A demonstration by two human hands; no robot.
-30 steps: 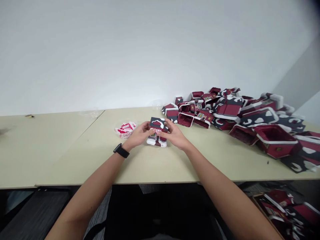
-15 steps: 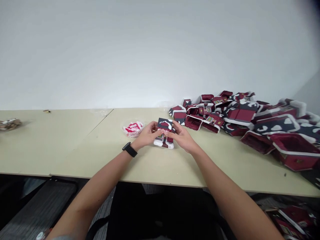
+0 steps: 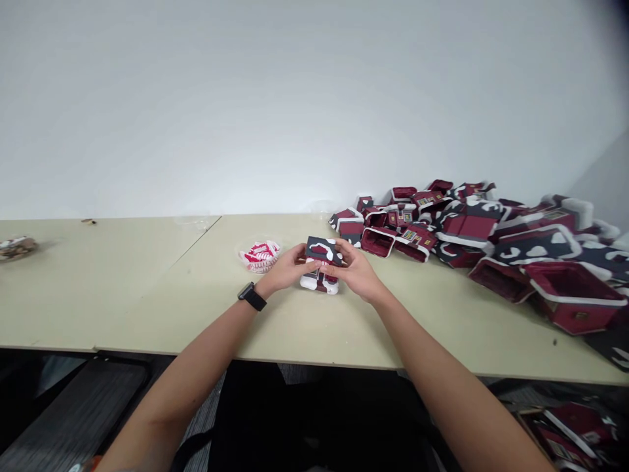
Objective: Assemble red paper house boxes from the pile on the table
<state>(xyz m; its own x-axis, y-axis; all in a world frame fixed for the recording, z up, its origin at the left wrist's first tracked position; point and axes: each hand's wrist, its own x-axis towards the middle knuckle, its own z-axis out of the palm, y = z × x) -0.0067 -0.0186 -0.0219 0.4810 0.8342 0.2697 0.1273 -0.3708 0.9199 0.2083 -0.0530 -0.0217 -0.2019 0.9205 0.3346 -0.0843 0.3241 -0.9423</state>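
Both of my hands meet at a small paper house box [image 3: 322, 265] in dark red, black and white, which stands on the beige table [image 3: 314, 321]. My left hand [image 3: 287, 269], with a black watch on its wrist, pinches the box's left side. Its right side and the black roof flap are gripped by my right hand [image 3: 354, 270]. The fingers of both hands are closed on the box. A small clear bag of red and white pieces [image 3: 259, 255] lies just left of my left hand.
A big heap of the same red and black house boxes [image 3: 491, 229] covers the right side of the table up to the white wall. More of them lie in a carton [image 3: 570, 436] on the floor at lower right. A small brownish object [image 3: 14, 246] sits at far left.
The view has shifted a little, so the table and the pile sit differently in the picture. My hands have stayed on the box, with the roof flap pressed lower over it.
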